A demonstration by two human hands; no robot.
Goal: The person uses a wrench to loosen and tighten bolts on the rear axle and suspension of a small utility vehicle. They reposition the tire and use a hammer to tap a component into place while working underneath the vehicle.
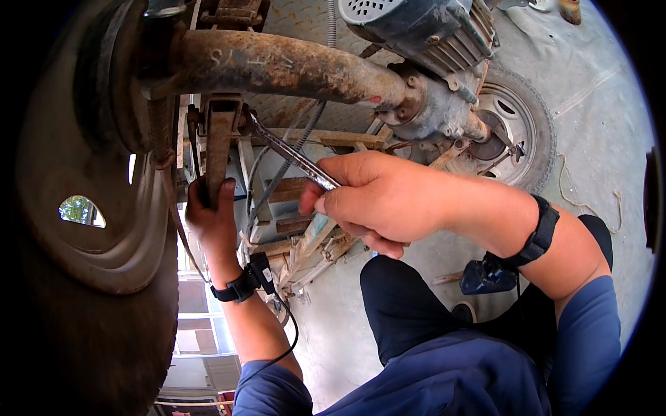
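My right hand [371,197] is closed round a chrome wrench [291,152], whose upper end sits at a bolt beside a rusty steel bracket [223,139]. My left hand [211,215] is wrapped round a dark narrow metal piece, perhaps a tool handle, at the bracket's lower left side; exactly what it grips is partly hidden. Above both hands a rusty axle tube [291,64] runs across to a cast housing [433,111]. A grey corrugated conduit [281,173] and thinner cables hang behind the wrench.
A large wheel [104,263] fills the left side. At the upper right are a finned motor [423,31] and another wheel [527,132]. Wooden and metal framing [309,253] lies behind my hands. A loose cord [583,201] rests on the grey floor [596,104].
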